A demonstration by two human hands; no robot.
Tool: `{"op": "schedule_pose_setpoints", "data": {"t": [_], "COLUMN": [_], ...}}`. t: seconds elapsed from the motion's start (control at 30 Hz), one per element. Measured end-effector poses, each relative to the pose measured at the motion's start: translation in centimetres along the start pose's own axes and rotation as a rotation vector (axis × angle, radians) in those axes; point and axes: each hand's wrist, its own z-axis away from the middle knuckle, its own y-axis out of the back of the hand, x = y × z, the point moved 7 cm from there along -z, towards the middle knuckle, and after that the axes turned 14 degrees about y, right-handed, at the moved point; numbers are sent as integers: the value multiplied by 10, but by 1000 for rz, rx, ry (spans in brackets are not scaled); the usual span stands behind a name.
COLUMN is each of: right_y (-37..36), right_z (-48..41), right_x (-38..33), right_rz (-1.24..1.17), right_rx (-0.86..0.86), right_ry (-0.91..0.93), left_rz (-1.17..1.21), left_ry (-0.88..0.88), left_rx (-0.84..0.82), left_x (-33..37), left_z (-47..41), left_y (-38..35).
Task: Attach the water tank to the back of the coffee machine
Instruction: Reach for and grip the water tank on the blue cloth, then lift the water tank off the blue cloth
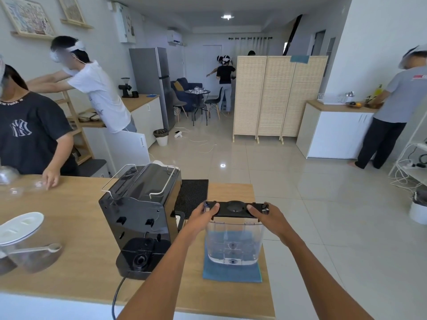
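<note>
Water tank (234, 241): clear, upright on a blue cloth (231, 272) at the near right of the table (80, 239), black lid on top.
Left hand (203, 215): closed on the lid's left end.
Right hand (269, 215): closed on the lid's right end.
Coffee machine (141, 213): just left of the tank, apart from it, back face and base socket turned toward the near side.
Key relation: the tank likely must travel left, nearest the left hand, then down onto the socket.

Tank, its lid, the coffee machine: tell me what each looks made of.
Tank: clear, glossy plastic, it seems; the blue cloth shows through it.
Lid: black, matte, likely plastic; no shine.
Coffee machine: glossy black shell, probably plastic; it mirrors the room light.
</note>
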Motion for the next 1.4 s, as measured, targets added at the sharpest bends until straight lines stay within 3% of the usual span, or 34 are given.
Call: {"op": "schedule_pose_setpoints", "data": {"t": [0.67, 0.93, 1.2, 1.4], "right_y": [2, -1, -1, -3], "right_z": [5, 6, 4, 6], "right_x": [-13, -7, -5, -2], "right_rz": [72, 11, -50, -109], "right_rx": [78, 180, 227, 300], "right_ry": [163, 128, 121, 81], "left_rz": [-49, 191, 236, 288], "left_ry": [-398, -339, -322, -290], "left_rx": [187, 210, 292, 266], "left_x": [22, 26, 25, 21], "left_z": [11, 24, 23, 21], "left_y": [6, -7, -10, -11]}}
